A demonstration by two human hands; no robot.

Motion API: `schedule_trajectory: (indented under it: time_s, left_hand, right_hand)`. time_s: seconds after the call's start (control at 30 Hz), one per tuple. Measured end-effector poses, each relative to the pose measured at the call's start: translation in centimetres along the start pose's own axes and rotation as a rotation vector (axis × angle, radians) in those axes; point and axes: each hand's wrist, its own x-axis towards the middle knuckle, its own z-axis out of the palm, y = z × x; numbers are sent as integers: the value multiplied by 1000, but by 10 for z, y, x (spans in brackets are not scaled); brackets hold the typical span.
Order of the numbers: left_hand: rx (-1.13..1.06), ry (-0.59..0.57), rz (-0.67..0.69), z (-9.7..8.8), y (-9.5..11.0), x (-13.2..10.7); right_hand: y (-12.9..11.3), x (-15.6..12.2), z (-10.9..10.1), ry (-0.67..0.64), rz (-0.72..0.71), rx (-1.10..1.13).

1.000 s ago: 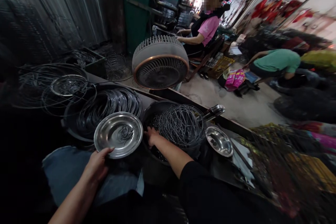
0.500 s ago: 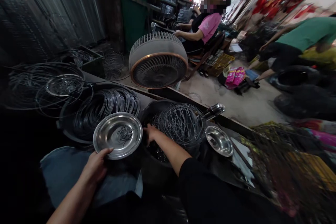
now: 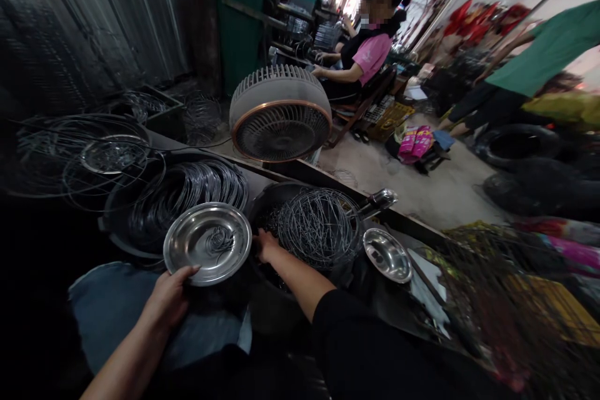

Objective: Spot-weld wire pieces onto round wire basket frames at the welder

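Left hand (image 3: 169, 297): fingers curled over the near rim of a shiny round stainless-steel dish (image 3: 207, 243), gripping it above a blue-denim-covered knee (image 3: 107, 309); the dish sits tilted toward the camera, with a small tangle of thin wire lying in its middle. Right hand (image 3: 265, 245): reaches forward from a black sleeve (image 3: 375, 350) into a dark round tub (image 3: 276, 200) just right of the dish, fingertips down among the contents at the tub's near-left edge; whether it is closed on anything cannot be told. In the same tub, touching or just beyond the right hand: a loose grey ball-shaped bundle of bent steel wire pieces (image 3: 319, 225). Left of that tub, behind the dish: a second dark round tub holding a coil of grey wire rings (image 3: 187, 190). Further left: large thin wire hoops with a small round metal lid (image 3: 112, 153) among them. Right of the wire bundle: a smaller stainless-steel bowl (image 3: 387, 254) on the dark bench, a metal handle (image 3: 377, 201) just behind it. Beyond the bench: a round grey fan with a copper-coloured rim (image 3: 280, 115). Background: a seated person in a pink shirt (image 3: 370, 53) at a machine; a bending person in a green shirt (image 3: 544, 53) at far right.
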Motion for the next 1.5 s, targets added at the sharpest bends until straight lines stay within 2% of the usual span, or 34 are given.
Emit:
schedule_trajectory:
  time_s: [0.37, 0.53, 0.7, 0.97, 1.13, 1.23, 1.37, 1.5]
  left_hand:
    - [35, -11, -20, -6, -3, 3]
    - [50, 2, 9, 0, -3, 4]
    - [65, 18, 7, 5, -2, 3]
    - [63, 33, 83, 1, -5, -2]
    - [74, 46, 153, 2, -11, -3]
    - [99, 23, 255, 2, -17, -3]
    - [247, 5, 410, 0, -24, -2]
    - [335, -18, 442, 0, -24, -3]
  right_hand:
    - [15, -2, 2, 184, 3, 142]
    - [6, 0, 8, 182, 94, 140]
    - [2, -1, 9, 197, 94, 170]
    - [8, -16, 17, 462, 91, 328]
    - [9, -19, 6, 618, 63, 476]
    - [16, -23, 2, 695, 81, 598]
    - [30, -24, 4, 783, 99, 767]
    - [40, -26, 6, 888, 85, 914]
